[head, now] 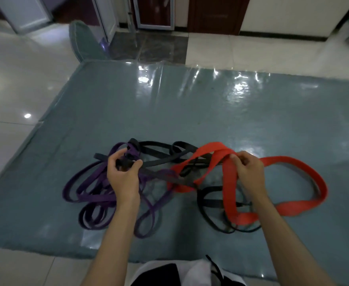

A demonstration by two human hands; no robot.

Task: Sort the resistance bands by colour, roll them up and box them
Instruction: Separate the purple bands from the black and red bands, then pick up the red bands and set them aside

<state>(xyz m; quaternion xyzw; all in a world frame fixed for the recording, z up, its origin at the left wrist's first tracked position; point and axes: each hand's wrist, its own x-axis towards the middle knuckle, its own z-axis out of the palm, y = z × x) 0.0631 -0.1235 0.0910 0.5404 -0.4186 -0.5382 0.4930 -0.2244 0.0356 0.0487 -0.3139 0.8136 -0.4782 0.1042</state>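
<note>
Purple bands (91, 195) lie looped on the mat (210, 112), left of the left hand (124, 178), which pinches a black band (159, 159) running left-right. The right hand (245, 170) grips the wide red band (293, 162), looping rightward.

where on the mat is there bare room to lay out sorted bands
The far half of the mat, beyond the tangle, is bare, as is the left strip beside the purple bands. It is crowded where the black bands cross the red band.
</note>
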